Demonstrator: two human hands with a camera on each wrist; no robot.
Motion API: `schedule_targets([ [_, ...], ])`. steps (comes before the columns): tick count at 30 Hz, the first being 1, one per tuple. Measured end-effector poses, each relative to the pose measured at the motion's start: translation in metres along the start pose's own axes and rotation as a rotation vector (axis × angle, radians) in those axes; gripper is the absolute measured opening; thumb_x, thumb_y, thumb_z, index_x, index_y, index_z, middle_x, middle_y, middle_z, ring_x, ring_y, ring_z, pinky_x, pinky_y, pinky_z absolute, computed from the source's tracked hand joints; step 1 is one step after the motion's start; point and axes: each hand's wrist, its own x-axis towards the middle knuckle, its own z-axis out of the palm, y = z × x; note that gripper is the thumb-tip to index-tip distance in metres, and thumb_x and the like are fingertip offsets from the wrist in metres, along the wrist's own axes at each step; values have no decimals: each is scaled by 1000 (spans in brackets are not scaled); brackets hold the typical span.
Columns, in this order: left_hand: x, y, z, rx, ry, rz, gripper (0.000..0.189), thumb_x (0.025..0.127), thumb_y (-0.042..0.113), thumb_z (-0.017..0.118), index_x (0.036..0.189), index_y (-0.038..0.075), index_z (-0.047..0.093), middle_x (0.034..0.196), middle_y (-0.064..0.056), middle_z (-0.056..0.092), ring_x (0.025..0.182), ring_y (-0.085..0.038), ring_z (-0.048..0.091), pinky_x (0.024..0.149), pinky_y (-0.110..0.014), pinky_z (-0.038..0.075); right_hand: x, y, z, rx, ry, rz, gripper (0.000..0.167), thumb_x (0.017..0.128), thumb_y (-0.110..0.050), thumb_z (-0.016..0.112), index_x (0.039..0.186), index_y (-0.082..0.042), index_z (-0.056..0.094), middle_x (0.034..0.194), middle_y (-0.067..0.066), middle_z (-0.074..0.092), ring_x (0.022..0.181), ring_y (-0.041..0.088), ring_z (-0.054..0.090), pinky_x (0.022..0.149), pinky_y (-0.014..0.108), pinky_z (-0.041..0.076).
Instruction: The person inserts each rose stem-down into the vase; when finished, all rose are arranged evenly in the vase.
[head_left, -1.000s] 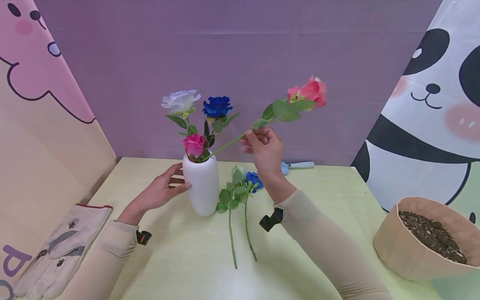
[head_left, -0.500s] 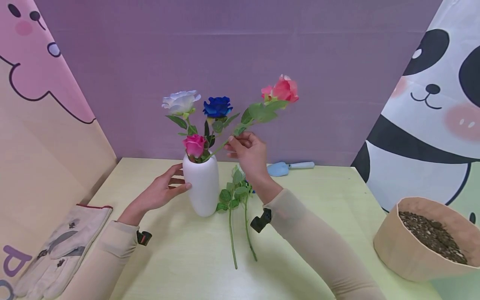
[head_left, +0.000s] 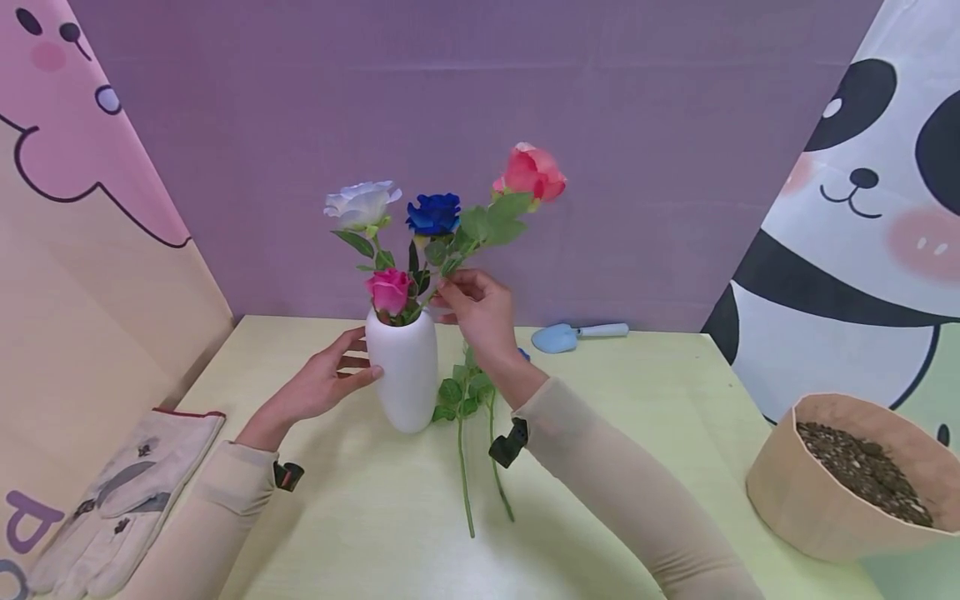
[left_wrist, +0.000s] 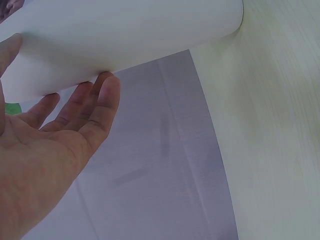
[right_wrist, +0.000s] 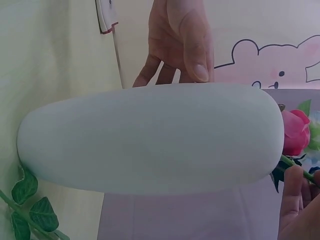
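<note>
Purple cloth [head_left: 637, 125] hangs behind a pale worktop [head_left: 622, 467], with a panda print [head_left: 847, 287] off to the right. The fingers of the right hand [head_left: 483, 321] pinch the green stem of a coral rose [head_left: 532, 172], which leans to the right with its lower stem running into the mouth of a white vase [head_left: 405, 375]; how deep the stem reaches is hidden by the wall. The left hand [head_left: 318, 385] has its fingers spread, thumb and fingertips resting against the side of the vase, which stands upright on the worktop. Arranging the flowers looks a little past halfway: a white rose [head_left: 362, 204], a blue rose [head_left: 433, 214] and a pink rose [head_left: 389, 291] already stand in the vase, the coral one seems nearly in but is not yet released, and two cut stems [head_left: 464, 467] lie just beside the vase, apparently left to do. Their blooms are mostly behind the right hand, only a scrap of blue showing. Counted up, that makes one vase, three roses standing, one in hand and two lying; farther out are one blue trowel [head_left: 557, 338], one tan pot [head_left: 798, 508] of dark soil [head_left: 862, 471], and work gloves [head_left: 138, 483] at the left edge, too overlapped to count.
</note>
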Motion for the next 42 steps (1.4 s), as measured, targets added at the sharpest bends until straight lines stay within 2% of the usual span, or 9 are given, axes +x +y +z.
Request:
schedule_targets([
  [11,0,1,2,4,-1,1,77,97,42,64,157,15,24,148,-18,46,131,-40,55,108,-56,48,5,8,7,-39,6,54,16,96,-12,67,110,-4,68,102,14,72,79,11,72,71,28,63],
  [18,-1,2,1,7,1,-4,78,97,42,64,157,15,23,148,-18,46,131,-40,55,107,-56,48,3,7,9,-21,1,66,24,88,-14,77,108,-7,65,101,10,72,85,15,73,76,31,63],
  [26,0,1,1,4,3,0,77,97,42,64,157,15,23,148,-17,46,131,-39,55,108,-55,48,4,7,11,2,14,33,18,90,-14,74,103,-5,66,100,13,73,79,13,73,73,31,64],
  [31,1,0,1,3,4,-1,78,97,42,64,158,16,23,149,-16,46,132,-39,55,109,-55,47,7,8,12,-65,42,23,15,90,-18,75,99,-7,69,90,6,73,76,12,71,62,27,60],
  [36,1,0,1,3,4,-1,78,97,42,64,157,16,23,148,-17,46,131,-40,55,108,-55,48,10,11,13,-140,40,39,13,90,-20,75,93,-8,71,78,-3,66,71,12,60,57,25,51],
  [39,1,1,2,3,3,0,77,97,41,64,157,15,23,149,-17,46,132,-41,54,108,-56,48,11,14,14,-180,33,63,13,91,-22,74,96,-10,73,79,-4,65,71,10,55,55,23,48],
  [42,0,1,2,4,0,0,77,97,42,63,158,15,22,149,-17,45,132,-42,53,108,-56,48,11,16,15,-202,24,85,15,92,-22,73,102,-12,74,88,-2,68,74,9,55,57,22,48],
])
